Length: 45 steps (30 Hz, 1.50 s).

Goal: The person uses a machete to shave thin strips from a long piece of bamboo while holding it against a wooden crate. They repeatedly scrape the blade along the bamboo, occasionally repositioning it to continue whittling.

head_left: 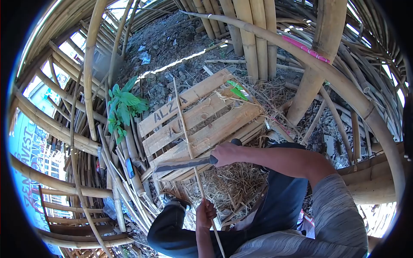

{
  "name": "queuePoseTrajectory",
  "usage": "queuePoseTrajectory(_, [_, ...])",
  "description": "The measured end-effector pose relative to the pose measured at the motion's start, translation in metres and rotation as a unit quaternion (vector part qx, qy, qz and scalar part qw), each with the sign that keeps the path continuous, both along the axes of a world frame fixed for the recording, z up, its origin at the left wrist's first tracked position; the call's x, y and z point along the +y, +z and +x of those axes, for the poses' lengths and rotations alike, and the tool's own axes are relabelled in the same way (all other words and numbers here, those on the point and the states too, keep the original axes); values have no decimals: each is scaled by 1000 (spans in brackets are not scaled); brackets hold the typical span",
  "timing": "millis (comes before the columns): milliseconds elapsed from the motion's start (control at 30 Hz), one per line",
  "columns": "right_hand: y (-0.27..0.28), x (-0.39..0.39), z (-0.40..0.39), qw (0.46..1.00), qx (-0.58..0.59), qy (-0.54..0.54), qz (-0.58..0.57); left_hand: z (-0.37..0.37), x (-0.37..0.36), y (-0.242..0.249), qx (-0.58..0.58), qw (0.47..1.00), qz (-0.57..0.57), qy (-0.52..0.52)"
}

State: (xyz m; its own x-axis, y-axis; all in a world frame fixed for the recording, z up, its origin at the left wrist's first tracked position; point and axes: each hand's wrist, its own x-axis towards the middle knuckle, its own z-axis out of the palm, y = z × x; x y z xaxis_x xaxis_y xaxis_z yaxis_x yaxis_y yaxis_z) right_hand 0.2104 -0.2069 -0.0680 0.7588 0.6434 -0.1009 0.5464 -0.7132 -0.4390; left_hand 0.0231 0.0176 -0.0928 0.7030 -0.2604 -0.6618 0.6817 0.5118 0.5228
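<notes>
My right hand (226,155) is closed round the dark handle of a large knife (183,164), whose blade points left and crosses over a thin bamboo strip. Lower down, my left hand (206,213) grips that bamboo strip (184,124). The strip runs from near my lap up across a slatted wooden crate (195,122) with black letters on it. On the crate's far right corner lies a green object (237,91). Whether the blade touches the strip cannot be made out.
Thick bamboo poles (320,51) rise at the right, and a long curved pole arches over them. Bamboo lattice (64,142) stands at the left beside a leafy plant (124,104). Shavings (238,185) cover the ground by my legs. A blue phone-like object (129,168) rests on bamboo.
</notes>
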Motion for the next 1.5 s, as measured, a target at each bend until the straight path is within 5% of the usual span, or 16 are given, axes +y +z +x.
queuePoseTrajectory(267, [15,3,-18,999,32,-35,22,10,15,28,-13,999,30,-31])
queuePoseTrajectory(400, [13,7,-22,1000,16,10,12,-1,29,29,50,988,-139,-35])
queuePoseTrajectory(500, [13,9,-26,998,-41,37,4,-18,37,25,85,919,-385,-11])
queuePoseTrajectory(600, [38,4,-16,998,33,37,-35,-42,40,39,98,942,-319,-16])
queuePoseTrajectory(667, [40,-5,4,998,39,10,-40,-60,33,54,99,991,-85,-14])
queuePoseTrajectory(867, [30,-4,-9,996,-66,-37,-36,-52,20,69,77,996,-32,-39])
queuePoseTrajectory(1067, [43,2,-37,988,-66,132,-54,-58,3,81,101,992,71,-33])
queuePoseTrajectory(1200, [38,-11,-7,998,-55,12,-25,-90,11,75,105,991,82,-21])
queuePoseTrajectory(1400, [37,3,-33,997,-72,-6,-17,-75,9,80,83,992,91,-26])
queuePoseTrajectory(1500, [38,6,-42,987,-80,137,-31,-81,7,83,94,992,85,-22])
